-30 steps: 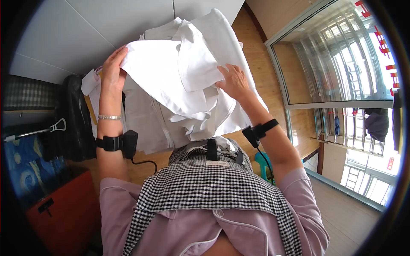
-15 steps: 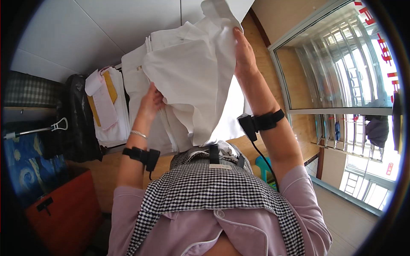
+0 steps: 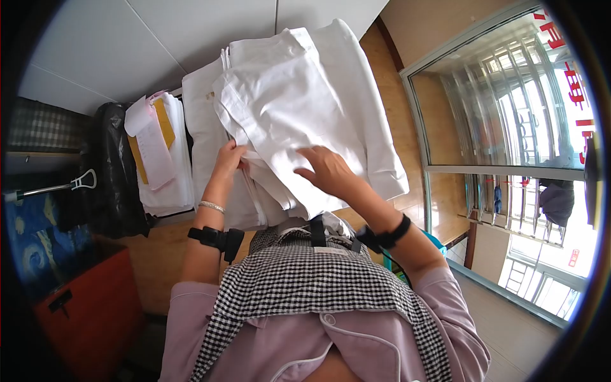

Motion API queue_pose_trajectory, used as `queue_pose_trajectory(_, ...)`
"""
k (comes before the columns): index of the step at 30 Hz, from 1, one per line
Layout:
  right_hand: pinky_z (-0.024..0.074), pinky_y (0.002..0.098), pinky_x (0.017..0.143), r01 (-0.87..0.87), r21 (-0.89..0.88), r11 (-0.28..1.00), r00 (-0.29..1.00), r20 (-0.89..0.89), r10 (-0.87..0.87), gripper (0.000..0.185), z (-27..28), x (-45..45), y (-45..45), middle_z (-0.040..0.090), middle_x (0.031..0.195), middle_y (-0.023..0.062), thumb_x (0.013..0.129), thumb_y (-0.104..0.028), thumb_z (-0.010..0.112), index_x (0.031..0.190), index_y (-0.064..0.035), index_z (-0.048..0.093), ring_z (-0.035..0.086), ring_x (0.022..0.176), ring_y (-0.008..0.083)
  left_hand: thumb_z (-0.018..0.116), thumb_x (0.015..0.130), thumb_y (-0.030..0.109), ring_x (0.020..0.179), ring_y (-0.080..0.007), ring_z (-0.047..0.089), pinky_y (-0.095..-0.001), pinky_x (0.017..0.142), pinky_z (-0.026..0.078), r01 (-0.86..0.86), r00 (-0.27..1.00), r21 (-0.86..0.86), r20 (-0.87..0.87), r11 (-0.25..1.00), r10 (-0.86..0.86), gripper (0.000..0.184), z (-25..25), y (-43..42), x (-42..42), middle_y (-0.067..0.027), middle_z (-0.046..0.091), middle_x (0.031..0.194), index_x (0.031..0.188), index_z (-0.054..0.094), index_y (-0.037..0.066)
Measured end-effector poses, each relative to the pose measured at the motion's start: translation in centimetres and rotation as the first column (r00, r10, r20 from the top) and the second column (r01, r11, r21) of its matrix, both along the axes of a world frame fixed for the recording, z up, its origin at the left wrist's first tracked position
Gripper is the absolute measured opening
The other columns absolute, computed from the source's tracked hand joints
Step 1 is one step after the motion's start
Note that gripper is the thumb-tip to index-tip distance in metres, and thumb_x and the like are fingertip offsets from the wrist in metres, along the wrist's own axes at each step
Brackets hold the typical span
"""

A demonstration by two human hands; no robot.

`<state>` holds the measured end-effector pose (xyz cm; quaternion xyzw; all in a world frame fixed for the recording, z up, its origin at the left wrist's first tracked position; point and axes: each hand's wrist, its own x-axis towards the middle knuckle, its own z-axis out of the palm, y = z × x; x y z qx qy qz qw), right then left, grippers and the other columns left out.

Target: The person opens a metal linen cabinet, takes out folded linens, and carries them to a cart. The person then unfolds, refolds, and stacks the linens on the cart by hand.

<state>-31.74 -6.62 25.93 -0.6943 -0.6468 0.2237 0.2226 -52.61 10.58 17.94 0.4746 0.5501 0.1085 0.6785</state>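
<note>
A large white cloth (image 3: 286, 108) lies folded over more white fabric, its surface creased and its left edge loose. My left hand (image 3: 229, 159) is at that left edge, with thumb and fingers pinched on the cloth. Over the lower middle of the cloth, my right hand (image 3: 326, 170) lies palm down, fingers and thumb apart, gripping nothing. Whether the palm presses on the fabric is hard to tell. Beneath and to the left shows another folded white fabric (image 3: 200, 114).
Left of the cloth sits a white stack (image 3: 181, 197) with a pink paper (image 3: 153, 146) and a yellow piece on top. A black plastic bag (image 3: 114, 165) stands beside it. White panels (image 3: 210, 25) rise behind; a glass window (image 3: 496, 102) is on the right.
The raised part of the cloth has come down flat to the right. My right hand has let go of its upper edge and moved down towards me; my left hand stays at the left edge.
</note>
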Motion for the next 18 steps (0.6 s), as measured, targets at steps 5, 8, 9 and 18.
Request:
queue_pose_trajectory(5,0.0488,0.0395,0.079,0.041,-0.11,0.993,0.997,0.076,-0.033,0.064,-2.5,-1.2,-9.5,0.06,0.097,0.0141,0.072,-0.041,0.077,0.118,-0.0023,0.055,0.058,0.093,0.0313,0.065,0.088,0.031,0.107,-0.0201,0.059,-0.0353,0.091,0.047,-0.253,0.763,-0.341,0.505,0.905,0.403,0.049,-0.2,2.6,2.1,-0.0097,0.061,0.117,0.123,0.052,-0.002)
queue_pose_trajectory(8,0.0455,0.0422,0.087,0.067,-0.164,0.984,0.992,0.12,-0.047,0.083,-3.6,-3.7,-9.8,0.056,0.11,0.0156,0.066,-0.043,0.08,0.13,-0.002,0.045,0.054,0.104,0.0321,0.07,0.085,0.027,0.105,-0.0222,0.06,-0.0362,0.09,0.049,-0.267,0.808,-0.304,0.446,0.915,0.384,0.049,0.0,5.0,4.3,-0.01,0.062,0.114,0.122,0.054,-0.001)
queue_pose_trajectory(9,0.0443,0.0431,0.09,0.086,-0.137,0.987,0.985,0.158,-0.064,0.089,-4.1,-4.5,-9.5,0.054,0.113,0.0159,0.065,-0.042,0.081,0.134,-0.0019,0.041,0.052,0.106,0.0323,0.071,0.084,0.024,0.105,-0.023,0.06,-0.0371,0.091,0.048,-0.261,0.847,-0.292,0.389,0.92,0.363,0.048,-0.2,6.0,4.8,-0.0103,0.062,0.114,0.122,0.054,0.0)
queue_pose_trajectory(18,0.0525,0.0322,0.071,0.368,0.178,0.913,0.919,-0.219,-0.328,0.036,-3.7,-2.4,-7.9,0.062,0.089,0.0129,0.076,-0.008,0.069,0.11,-0.0013,0.06,0.063,0.083,0.0291,0.062,0.083,0.0,0.098,-0.0216,0.063,-0.0335,0.084,0.053,-0.091,0.888,0.18,0.459,0.979,-0.001,0.038,7.9,8.0,11.6,-0.0107,0.063,0.109,0.12,0.053,-0.001)
